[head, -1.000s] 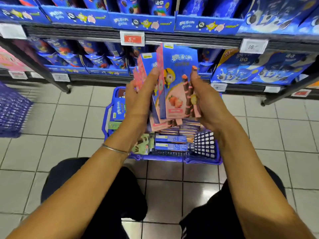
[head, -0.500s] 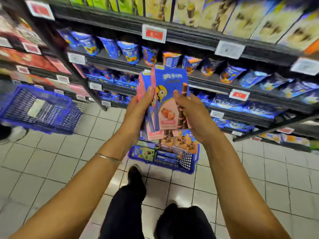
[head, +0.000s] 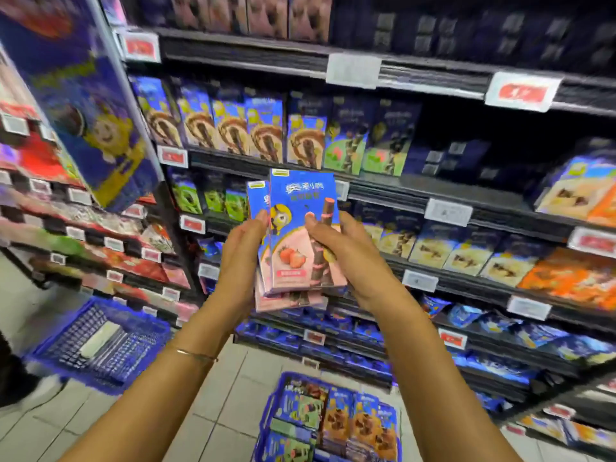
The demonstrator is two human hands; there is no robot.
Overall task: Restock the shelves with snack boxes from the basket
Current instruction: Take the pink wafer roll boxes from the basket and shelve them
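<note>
I hold a small stack of blue-and-pink strawberry snack boxes (head: 296, 235) upright at chest height, in front of the shelves. My left hand (head: 243, 258) grips the stack's left side, fingertips on the front edge. My right hand (head: 340, 255) grips the right side, thumb across the front box. Below, on the tiled floor, the blue basket (head: 266, 418) stands with several more snack boxes packed in it. The shelf (head: 400, 185) behind the stack carries similar blue boxes in brown and green flavours, with a dark gap at its right.
A second blue basket (head: 100, 341) sits on the floor at the left, beside a red-stocked shelf unit. A large blue display panel (head: 83, 105) hangs at the upper left. Price tags (head: 353, 71) line the shelf edges. Lower shelves hold blue snack bags.
I have risen from a crouch over the basket; the stack of boxes has gone up with both hands to the middle shelves. The basket now lies far below.
</note>
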